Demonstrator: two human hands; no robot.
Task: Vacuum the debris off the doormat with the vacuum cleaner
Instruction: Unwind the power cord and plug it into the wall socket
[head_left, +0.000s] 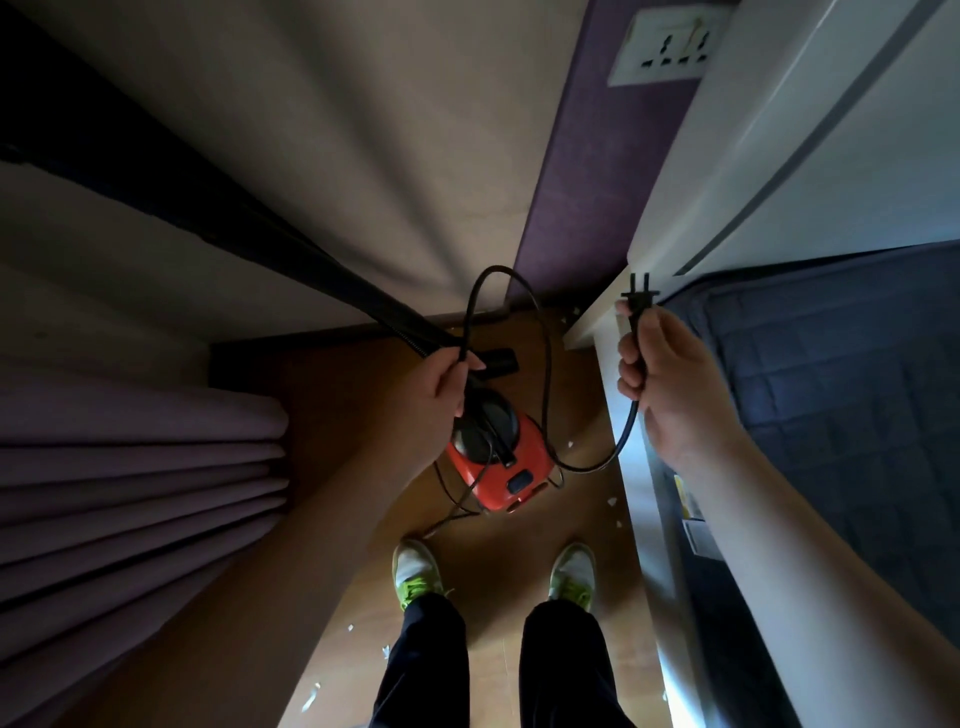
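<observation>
A red and black vacuum cleaner (498, 462) sits on the wooden floor just ahead of my feet. My right hand (660, 374) is closed around its black power cord, with the two-pin plug (640, 296) pointing up above my fist. My left hand (447, 379) grips the black hose (363, 296) together with a loop of the cord (498, 291). The black floor nozzle (501, 359) lies past the vacuum body. No doormat is visible.
A white wall socket (670, 47) sits high on the purple wall. A bed with a dark blue quilt (841, 374) fills the right. Curtains (130, 493) hang at left. White scraps of debris (311, 696) dot the narrow floor strip.
</observation>
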